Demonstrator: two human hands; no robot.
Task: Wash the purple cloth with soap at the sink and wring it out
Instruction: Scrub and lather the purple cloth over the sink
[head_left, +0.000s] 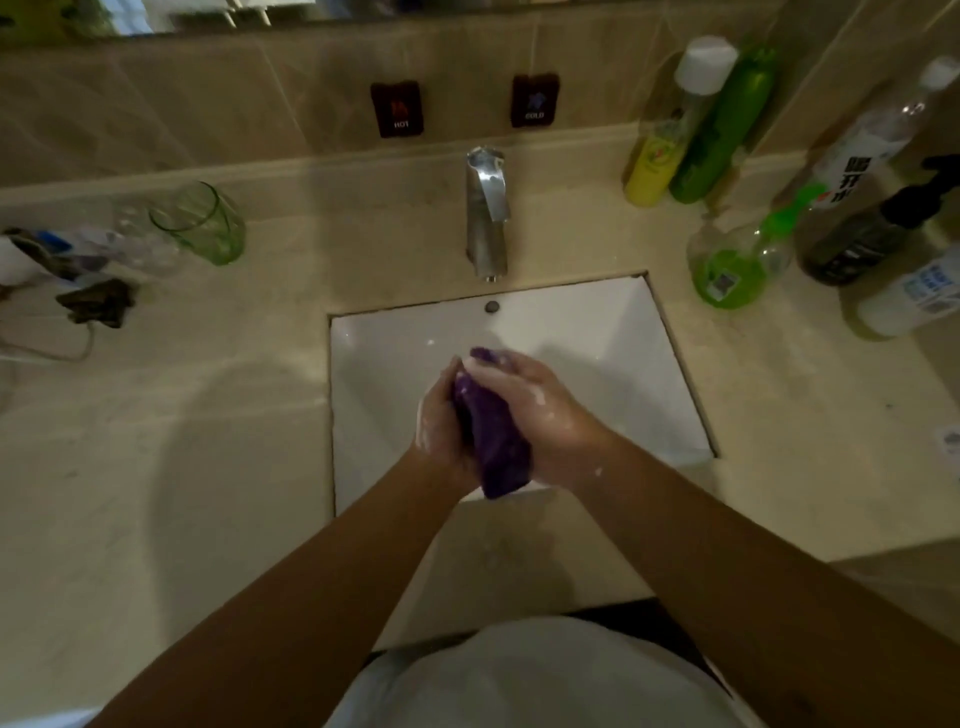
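Observation:
The purple cloth (496, 439) is bunched into a thick roll and pressed between both palms over the white sink basin (613, 343). My left hand (441, 426) grips its left side and my right hand (535, 410) wraps over its top and right side. White soap suds dot both hands and wrists. The cloth's lower end hangs out below the hands. No water runs from the metal tap (487, 213) behind the basin.
A green glass (200, 223) and a dark rag (96, 301) lie on the counter at left. Several bottles crowd the right: yellow (657, 156) and green (722, 130) bottles, a round green soap bottle (732, 265), and a dark pump bottle (872, 228).

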